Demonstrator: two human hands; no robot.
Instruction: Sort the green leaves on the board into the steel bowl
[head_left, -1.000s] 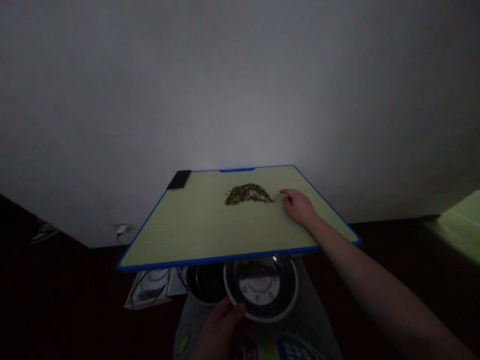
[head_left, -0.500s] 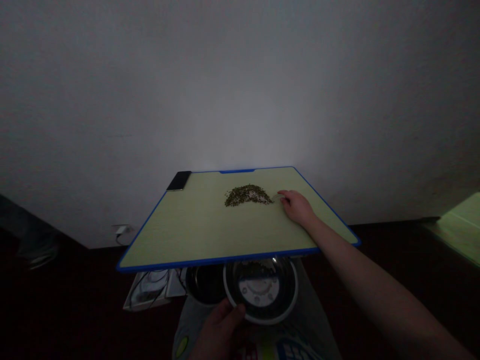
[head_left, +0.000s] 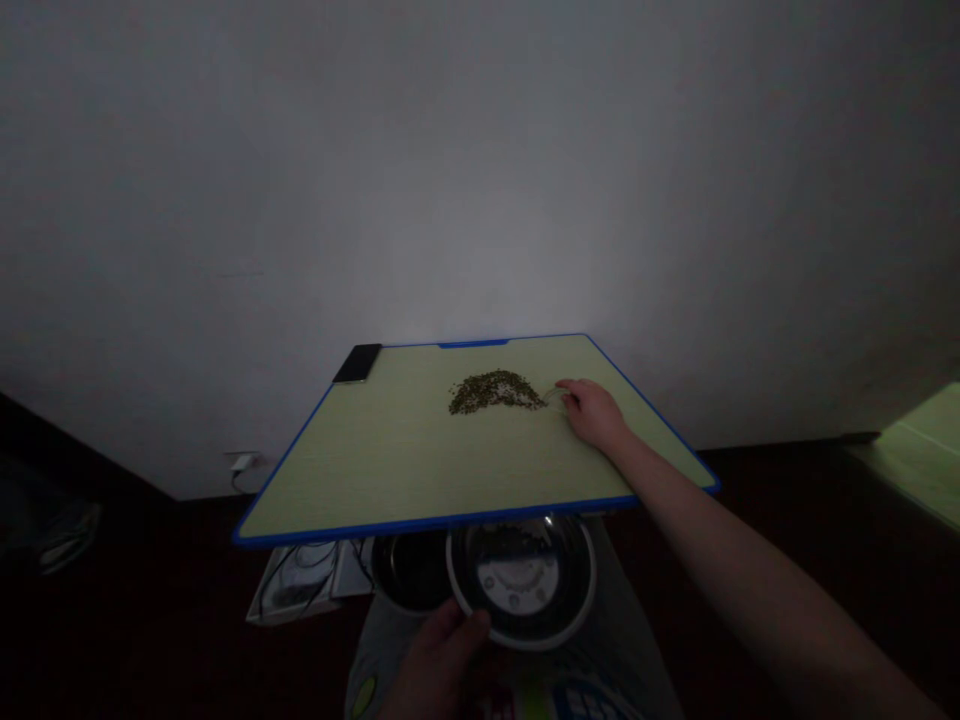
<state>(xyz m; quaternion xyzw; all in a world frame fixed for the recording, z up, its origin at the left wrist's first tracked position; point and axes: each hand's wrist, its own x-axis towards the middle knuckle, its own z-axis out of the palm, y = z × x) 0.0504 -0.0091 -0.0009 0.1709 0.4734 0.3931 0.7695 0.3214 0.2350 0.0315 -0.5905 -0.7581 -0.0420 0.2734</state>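
Right hand [head_left: 592,413] on pale-green, blue-edged flat board [head_left: 390,450], fingers curled, half closed, against small translucent sliver [head_left: 555,396]; firm hold or mere touch unclear. Sliver just beside crescent heap of small dark-green grains [head_left: 495,392], heap lying mid-board, ahead of right fingertips. Left hand [head_left: 439,660] loosely curled at rim of round stainless-steel bowl [head_left: 577,600], below board's near edge; grip on rim cannot be told. Dark round bowl [head_left: 411,572] touching it. Black phone [head_left: 357,362] at board's far corner.
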